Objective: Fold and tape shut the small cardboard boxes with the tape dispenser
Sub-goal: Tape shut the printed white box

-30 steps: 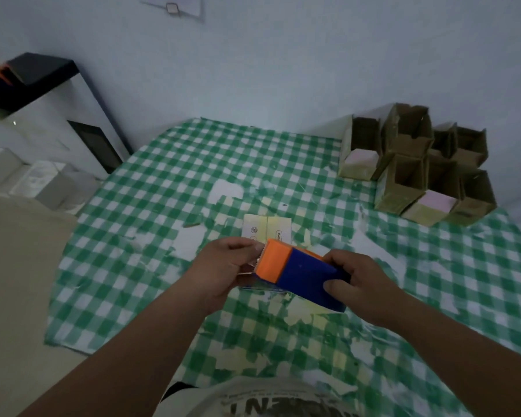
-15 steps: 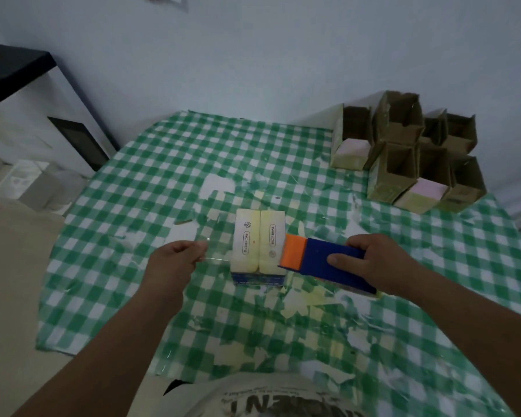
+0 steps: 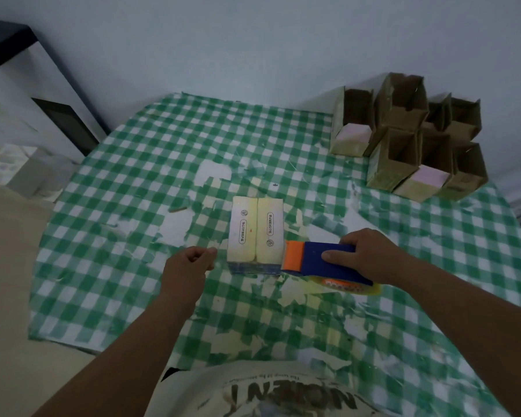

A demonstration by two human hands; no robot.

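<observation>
tabletop in the head view carries one closed cardboard box, flaps meeting along a centre seam. right hand has fingers clamped on the tape dispenser, orange end touching the box's near right corner. left hand sits just left of the box, fingers curled together as if pinching a tape end; the tape itself cannot be made out. a second ago both hands held the dispenser in front of the box; they have since parted, so a strip appears drawn for the seam. open cloth lies left of the left fingers; open boxes stand well beyond the right fingers.
</observation>
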